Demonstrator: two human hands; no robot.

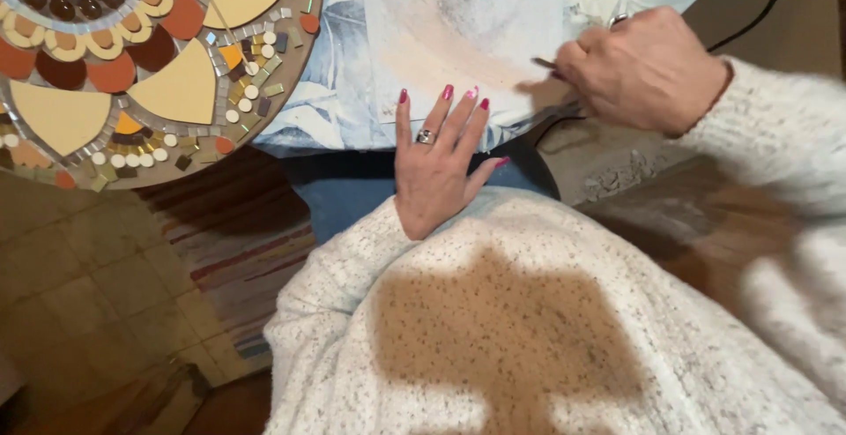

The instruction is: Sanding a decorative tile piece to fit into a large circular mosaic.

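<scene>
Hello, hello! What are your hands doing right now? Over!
Left hand flat on pale sheet, fingers spread. Right hand closed on thin tool, tip at the sheet. Round mosaic off left, untouched.

The scene is viewed by a single head-worn camera, aimed steeply down and close over the wearer's lap, with the worktop [458, 38] seen toward 12 o'clock and the floor [97, 285] toward 8 o'clock.

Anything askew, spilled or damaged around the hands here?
Nothing stands out. The left hand lies flat on the pale sheet, the right hand grips a thin tool, and the round mosaic looks intact.
</scene>
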